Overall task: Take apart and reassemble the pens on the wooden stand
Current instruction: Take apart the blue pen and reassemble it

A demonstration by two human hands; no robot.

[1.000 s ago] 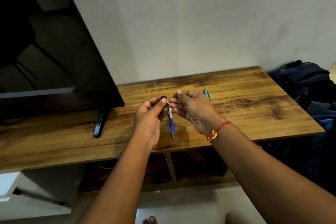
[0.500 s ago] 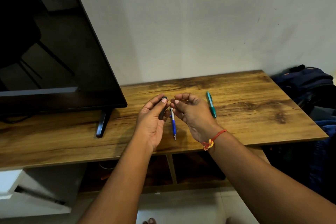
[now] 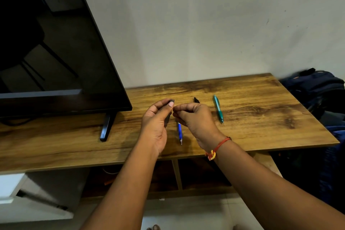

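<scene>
Black piece [image 3: 196, 100] newly visible | left hand [image 3: 155, 124] grips grey barrel [image 3: 167, 118] | right hand [image 3: 196, 119] curled, contents unclear

One blue pen [image 3: 179, 132]; one teal pen [image 3: 218, 110]; one dark barrel [image 3: 168, 117]; one black piece [image 3: 196, 100].

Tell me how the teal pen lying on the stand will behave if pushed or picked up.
The teal pen looks slim and round, so a sideways push would probably roll it across the flat wooden stand. It appears to be rigid plastic, so it is likely light and stiff when lifted.
</scene>
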